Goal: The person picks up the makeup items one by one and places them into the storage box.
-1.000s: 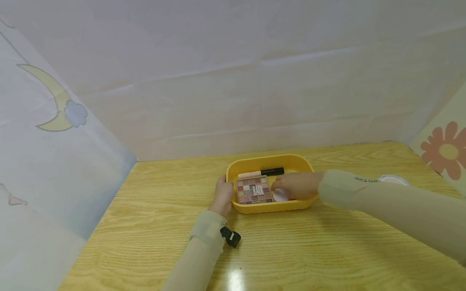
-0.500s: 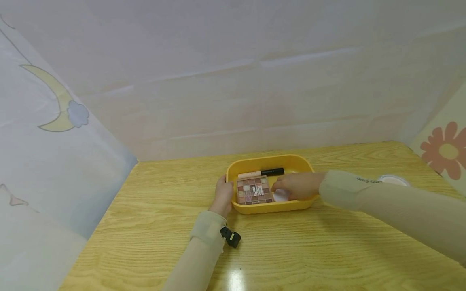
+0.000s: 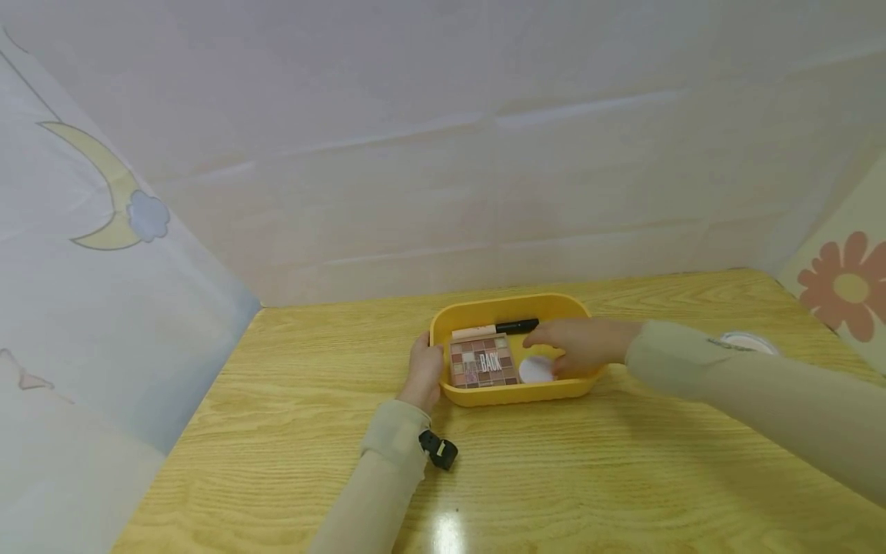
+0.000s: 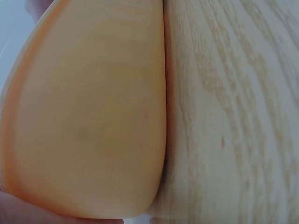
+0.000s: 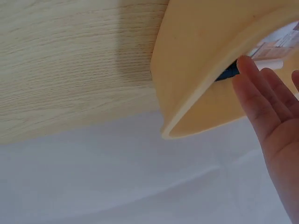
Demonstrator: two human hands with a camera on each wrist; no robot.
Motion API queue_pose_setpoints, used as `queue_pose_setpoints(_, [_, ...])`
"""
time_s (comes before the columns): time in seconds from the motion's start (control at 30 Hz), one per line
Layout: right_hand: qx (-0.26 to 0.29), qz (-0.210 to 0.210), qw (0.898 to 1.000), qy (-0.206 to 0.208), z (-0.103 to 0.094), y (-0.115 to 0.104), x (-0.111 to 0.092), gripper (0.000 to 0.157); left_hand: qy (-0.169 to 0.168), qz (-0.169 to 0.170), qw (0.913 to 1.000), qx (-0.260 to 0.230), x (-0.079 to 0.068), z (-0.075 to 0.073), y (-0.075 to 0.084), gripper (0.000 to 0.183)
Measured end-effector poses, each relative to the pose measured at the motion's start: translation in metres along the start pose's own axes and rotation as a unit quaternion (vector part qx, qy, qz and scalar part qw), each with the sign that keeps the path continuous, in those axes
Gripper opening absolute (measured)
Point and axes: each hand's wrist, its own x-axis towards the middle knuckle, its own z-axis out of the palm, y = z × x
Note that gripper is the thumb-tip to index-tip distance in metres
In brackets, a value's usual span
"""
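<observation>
A yellow plastic basket [image 3: 526,394] holds an eyeshadow palette [image 3: 482,362] marked "BACK", a pink-and-black makeup tube [image 3: 515,327] and a flat round white item [image 3: 536,370]. My left hand [image 3: 424,369] grips the basket's left end at the rim; part of that hand shows at the lower edge of the left wrist view. Over the basket's right end, my right hand [image 3: 588,342] has its fingers spread and loosely extended, thumb close by the round white item. Nothing is pinched between the right fingers [image 5: 254,88] in the right wrist view.
The basket stands on a wood-grain table [image 3: 291,431], near its back edge. A round, white-rimmed object [image 3: 749,342] lies at the far right, partly behind the right sleeve. Printed cloth [image 3: 443,192] hangs behind and at both sides.
My right hand has let go of the round white item, spread its fingers and drawn slightly up and right. The item now shows fully beside the palette. The left hand has stayed put.
</observation>
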Motion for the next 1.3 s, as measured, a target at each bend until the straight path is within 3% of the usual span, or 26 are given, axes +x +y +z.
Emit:
queue_pose_setpoints(0.37, [-0.039, -0.027, 0.997, 0.065, -0.003, 0.004, -0.018, 0.047, 0.001, 0.000, 1.0000, 0.004, 0.000, 0.000, -0.001, 0.048])
queue_pose_setpoints(0.9, [-0.052, -0.005, 0.989, 0.135, 0.000, 0.004, -0.036, 0.050, -0.004, 0.004, 1.0000, -0.005, -0.001, -0.001, -0.003, 0.047])
queue_pose_setpoints(1.3, [-0.053, 0.024, 0.987, 0.152, 0.005, 0.009, -0.044, 0.050, -0.003, 0.011, 0.9999, -0.011, 0.002, 0.000, -0.006, 0.047])
